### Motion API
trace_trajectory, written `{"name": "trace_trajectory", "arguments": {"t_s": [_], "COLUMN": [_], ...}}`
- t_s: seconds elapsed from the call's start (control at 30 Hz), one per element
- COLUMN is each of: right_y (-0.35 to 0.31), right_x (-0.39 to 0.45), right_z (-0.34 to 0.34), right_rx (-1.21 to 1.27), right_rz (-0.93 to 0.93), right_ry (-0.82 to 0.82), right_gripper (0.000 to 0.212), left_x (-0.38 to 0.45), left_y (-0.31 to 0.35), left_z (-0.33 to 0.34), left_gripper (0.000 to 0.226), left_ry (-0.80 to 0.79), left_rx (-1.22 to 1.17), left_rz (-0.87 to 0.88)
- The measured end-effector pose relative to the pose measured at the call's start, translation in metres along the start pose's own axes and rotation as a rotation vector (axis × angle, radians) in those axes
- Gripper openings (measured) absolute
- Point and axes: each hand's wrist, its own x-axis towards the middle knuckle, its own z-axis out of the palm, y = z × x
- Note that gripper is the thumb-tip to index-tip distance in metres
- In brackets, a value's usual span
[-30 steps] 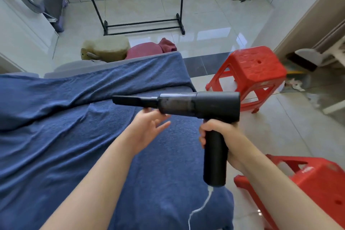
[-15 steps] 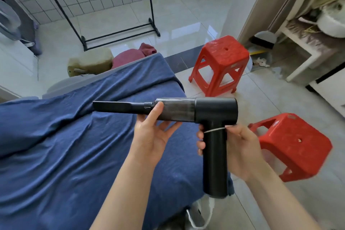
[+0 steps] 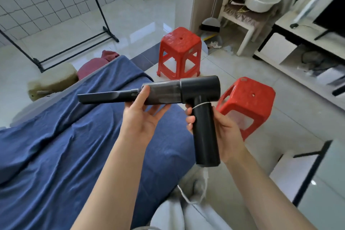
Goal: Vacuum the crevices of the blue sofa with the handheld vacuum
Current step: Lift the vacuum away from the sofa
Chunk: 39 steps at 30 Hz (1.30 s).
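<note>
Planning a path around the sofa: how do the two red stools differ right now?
The far red stool stands upright on its legs; the near red stool is tipped, seat tilted toward the camera. The far one sits beyond the sofa end; the near one sits beside the right hand. Both look like the same plastic model.

Vacuum (image 3: 168, 95) above the sofa's (image 3: 56, 145) right end — two stools (image 3: 180, 52) beyond, rightward.

Bright daylight, floor glare (image 3: 141, 31), warped edges
</note>
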Motion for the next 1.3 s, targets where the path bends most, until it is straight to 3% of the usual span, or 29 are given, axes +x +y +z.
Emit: {"name": "trace_trajectory", "arguments": {"t_s": [0.2,0.4,0.6,0.67,0.77,0.93,1.1,1.3], "right_y": [-0.006,-0.023,-0.042,-0.05,-0.061,-0.077,-0.095,-0.112], "right_x": [-0.056,-0.123,-0.196,-0.22,-0.26,-0.34,-0.428,-0.517], "right_z": [-0.013,-0.031,-0.045,-0.057,-0.089,-0.142,-0.192,-0.262], "right_rx": [-0.005,0.033,-0.032,-0.078,-0.143,-0.201,-0.327,-0.414], "right_rz": [-0.12,-0.298,-0.448,-0.445,-0.412,-0.424,-0.446,-0.39], "right_ry": [0.029,0.178,0.417,0.522,0.7,0.824,0.943,1.12], "right_gripper": [0.05,0.047,0.046,0.048,0.05,0.041,0.015,0.021], "left_x": [-0.018,-0.037,-0.061,-0.071,-0.091,-0.137,-0.183,-0.227], "left_y": [-0.03,-0.082,-0.146,-0.171,-0.219,-0.314,-0.413,-0.526], "left_z": [0.021,0.058,0.094,0.107,0.125,0.147,0.159,0.17], "left_gripper": [0.076,0.078,0.058,0.06,0.066,0.045,0.06,0.061], "left_ry": [-0.133,-0.224,-0.29,-0.303,-0.323,-0.353,-0.353,-0.355], "left_rx": [0.06,0.142,0.256,0.295,0.35,0.425,0.507,0.548], "left_rz": [-0.082,-0.195,-0.279,-0.314,-0.351,-0.38,-0.442,-0.507]}}
